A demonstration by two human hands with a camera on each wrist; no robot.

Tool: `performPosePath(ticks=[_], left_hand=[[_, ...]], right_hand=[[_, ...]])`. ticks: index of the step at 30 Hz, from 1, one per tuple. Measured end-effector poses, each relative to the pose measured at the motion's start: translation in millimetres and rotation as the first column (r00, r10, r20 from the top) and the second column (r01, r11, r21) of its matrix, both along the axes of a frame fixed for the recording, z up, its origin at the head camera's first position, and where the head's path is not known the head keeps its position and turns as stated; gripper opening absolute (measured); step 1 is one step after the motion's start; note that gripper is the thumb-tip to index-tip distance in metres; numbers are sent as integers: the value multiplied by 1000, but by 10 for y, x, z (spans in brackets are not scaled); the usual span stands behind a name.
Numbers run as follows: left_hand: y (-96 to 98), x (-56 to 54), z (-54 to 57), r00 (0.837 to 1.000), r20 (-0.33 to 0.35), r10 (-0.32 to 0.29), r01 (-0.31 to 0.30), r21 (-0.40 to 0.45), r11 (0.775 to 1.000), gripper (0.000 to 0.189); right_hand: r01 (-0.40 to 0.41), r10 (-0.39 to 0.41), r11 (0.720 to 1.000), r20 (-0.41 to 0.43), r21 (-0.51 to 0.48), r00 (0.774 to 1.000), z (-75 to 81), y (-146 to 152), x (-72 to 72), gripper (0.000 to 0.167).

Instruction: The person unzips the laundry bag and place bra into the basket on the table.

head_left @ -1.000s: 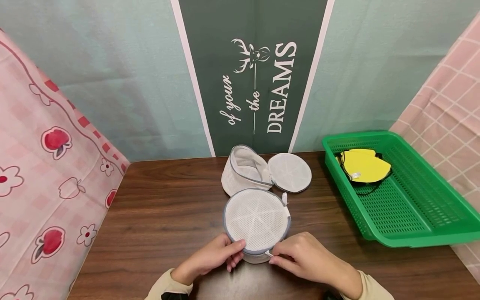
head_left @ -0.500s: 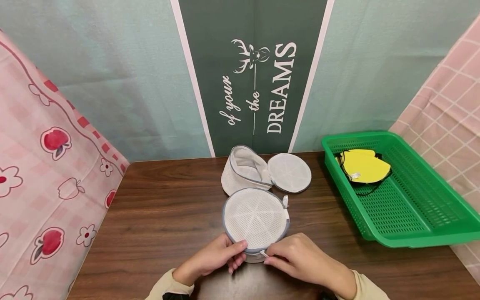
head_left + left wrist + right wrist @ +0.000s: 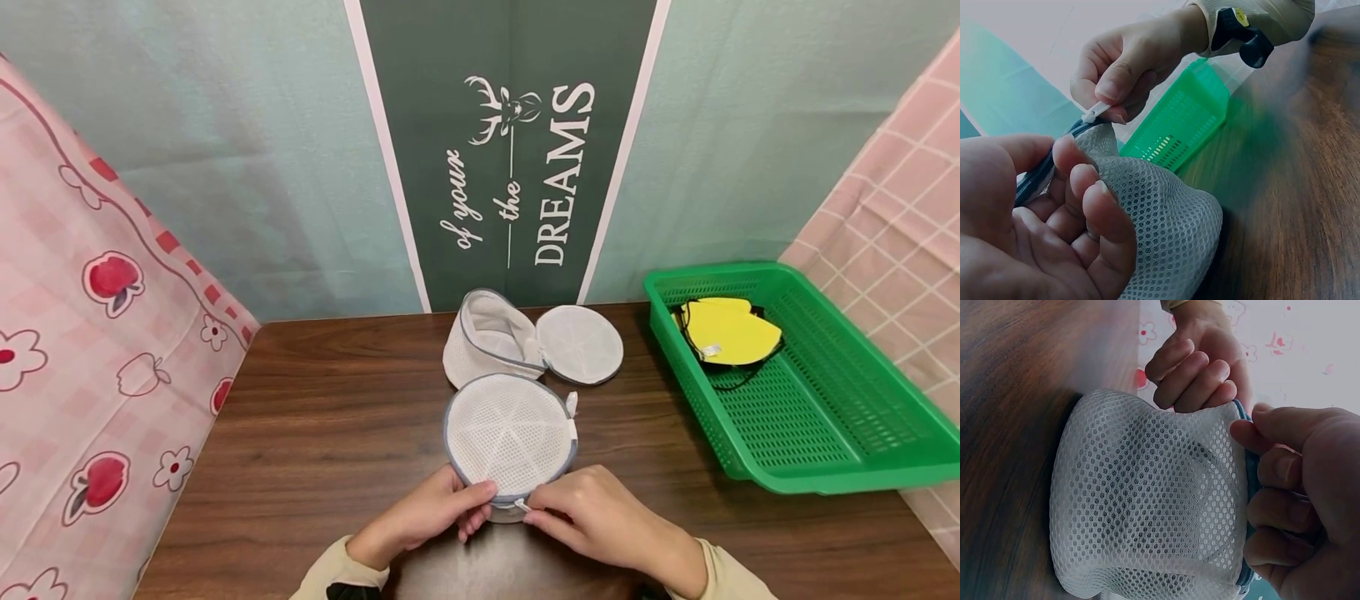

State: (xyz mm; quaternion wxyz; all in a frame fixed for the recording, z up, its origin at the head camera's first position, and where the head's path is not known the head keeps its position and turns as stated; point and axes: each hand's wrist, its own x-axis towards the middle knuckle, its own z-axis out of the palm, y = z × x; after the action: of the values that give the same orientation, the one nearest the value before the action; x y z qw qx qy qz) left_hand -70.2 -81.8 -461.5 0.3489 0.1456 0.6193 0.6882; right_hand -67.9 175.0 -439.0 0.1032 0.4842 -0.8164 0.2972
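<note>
A round white mesh laundry bag (image 3: 510, 429) with a grey-blue zipped rim stands on the table, its lid lying over the top. My left hand (image 3: 438, 510) pinches the near rim, thumb on the lid and fingers below. Just to the right, my right hand (image 3: 600, 512) pinches the white zipper pull (image 3: 1095, 112) between thumb and forefinger. The bag's mesh side (image 3: 1147, 487) bulges softly in the right wrist view. What lies inside the bag cannot be seen. Behind it sits a second mesh laundry bag (image 3: 467, 362), unzipped, its round lid (image 3: 579, 343) folded out flat to the right.
On the right stands a green perforated plastic basket (image 3: 817, 433). In its far left part lies a yellow cupped cloth item (image 3: 731, 335) with black straps. Printed cloths hang at the back and both sides of the wooden table (image 3: 322, 433).
My right hand has slid a little left along the near rim with the zipper pull, closer to my left hand. The bag has shifted slightly left; the left hand keeps its hold.
</note>
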Motion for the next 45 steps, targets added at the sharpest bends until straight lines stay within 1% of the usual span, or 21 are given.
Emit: performPosePath(ticks=[7, 11, 13, 17, 24, 27, 34, 41, 45], left_hand=[[1, -2, -6, 1000, -4, 8, -8, 10, 1000, 47], [5, -7, -12, 1000, -11, 10, -9, 11, 1000, 43], [5, -5, -15, 1000, -12, 9, -9, 9, 1000, 42], [-1, 2, -20, 1000, -16, 5, -5, 8, 1000, 46], [-10, 6, -10, 1000, -22, -1, 2, 9, 1000, 51], [-13, 4, -8, 1000, -25, -1, 1, 6, 1000, 51], [-17, 0, -2, 1000, -28, -8, 8, -5, 1000, 49], [-22, -2, -18, 999, -42, -11, 11, -2, 1000, 48], [-27, -3, -26, 998, -53, -12, 12, 1, 1000, 48]], right_hand=[[68, -69, 997, -21, -35, 997, -5, 9, 7, 23], [100, -101, 994, -28, -36, 994, 2, 17, 6, 24], [110, -111, 993, -31, -32, 993, 9, 20, 5, 26], [123, -125, 992, -47, -27, 991, 31, 42, 1, 30], [164, -165, 986, -56, -22, 985, 53, 109, -12, 31], [181, -183, 983, -71, -31, 981, 50, 144, -23, 33], [216, -216, 976, -66, -12, 974, 63, 207, -28, 34], [239, -242, 970, -108, -39, 964, 47, 273, -59, 37], [264, -268, 963, -118, -42, 956, 52, 300, -70, 38]])
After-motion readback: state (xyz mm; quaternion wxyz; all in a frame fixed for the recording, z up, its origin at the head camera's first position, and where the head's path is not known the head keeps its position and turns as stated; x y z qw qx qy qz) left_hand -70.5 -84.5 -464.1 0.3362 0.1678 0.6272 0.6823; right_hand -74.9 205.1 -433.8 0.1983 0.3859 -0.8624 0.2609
